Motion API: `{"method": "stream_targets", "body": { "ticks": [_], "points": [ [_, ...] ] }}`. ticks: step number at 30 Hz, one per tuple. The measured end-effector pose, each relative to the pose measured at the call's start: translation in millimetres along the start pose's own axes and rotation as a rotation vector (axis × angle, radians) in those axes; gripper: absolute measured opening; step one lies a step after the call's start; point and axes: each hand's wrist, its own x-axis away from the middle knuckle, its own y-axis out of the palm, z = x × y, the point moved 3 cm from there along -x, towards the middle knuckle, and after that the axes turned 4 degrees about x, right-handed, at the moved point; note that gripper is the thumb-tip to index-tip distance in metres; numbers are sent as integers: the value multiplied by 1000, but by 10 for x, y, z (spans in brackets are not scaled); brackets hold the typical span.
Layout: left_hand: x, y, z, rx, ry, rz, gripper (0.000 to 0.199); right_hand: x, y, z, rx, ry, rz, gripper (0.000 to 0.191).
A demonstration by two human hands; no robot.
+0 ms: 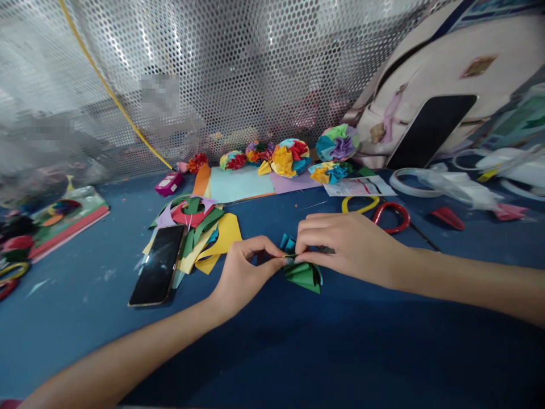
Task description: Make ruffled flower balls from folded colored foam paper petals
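Note:
Between my two hands is a small bundle of folded paper, green (303, 277) on the near side and teal (288, 243) on the far side. My left hand (242, 278) pinches it at the middle from the left, thumb and forefinger together. From the right, my right hand (344, 244) closes thumb and fingers on the same middle part. A thin yellowish strand (290, 256) crosses the bundle between the fingertips; whether it is thread or wire I cannot tell. The fingers hide part of the paper.
Left of my hands, a phone (157, 267) lies against cut paper scraps (225, 236). Several pleated paper flowers (290, 158) line the mesh panel (238, 68). Red-and-yellow-handled scissors (392, 218) lie beyond my right hand. A second phone (432, 130) leans on a pale backpack (451, 62).

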Motion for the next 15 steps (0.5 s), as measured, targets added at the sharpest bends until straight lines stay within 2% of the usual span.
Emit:
{"method": "stream_targets", "body": {
  "ticks": [5,9,12,15],
  "points": [
    [16,6,23,-51,55,-2,12,-49,-9,45,-53,17,-38,20],
    [28,5,98,-138,217,21,13,-91,-145,279,-204,-13,-215,17],
    [29,8,141,-164,327,23,13,-55,-300,511,-1,-24,-197,12],
    [23,-2,179,-202,442,15,13,-4,-334,681,177,-37,-215,14]
  ]
}}
